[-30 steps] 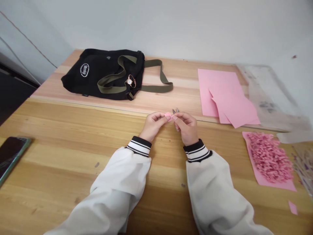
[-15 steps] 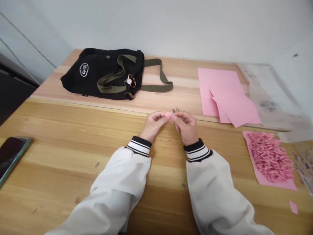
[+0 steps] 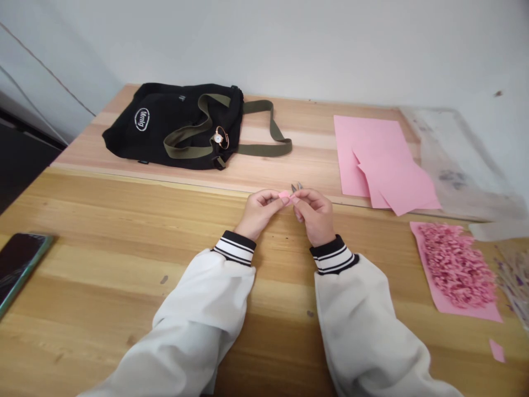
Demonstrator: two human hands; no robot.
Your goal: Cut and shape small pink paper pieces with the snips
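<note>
Over the middle of the table, a small piece of pink paper (image 3: 284, 194) is pinched between both hands. My left hand (image 3: 258, 212) is closed on its left side, thumb against the fingers. On the other side my right hand (image 3: 314, 215) pinches the paper's right end between thumb and fingertips. Two pointed metal blades, like small scissors (image 3: 299, 186), poke out just beyond the right fingers. Their handles are hidden, and I cannot tell whether the right hand holds them or they lie on the table.
At the right, a heap of small curled pink paper pieces (image 3: 457, 264) covers a pink sheet. Larger pink sheets (image 3: 372, 143) lie behind it, beside clear plastic (image 3: 467, 160). A black bag (image 3: 173, 121) with a watch (image 3: 217, 138) rests at back left. A phone (image 3: 20, 259) lies far left.
</note>
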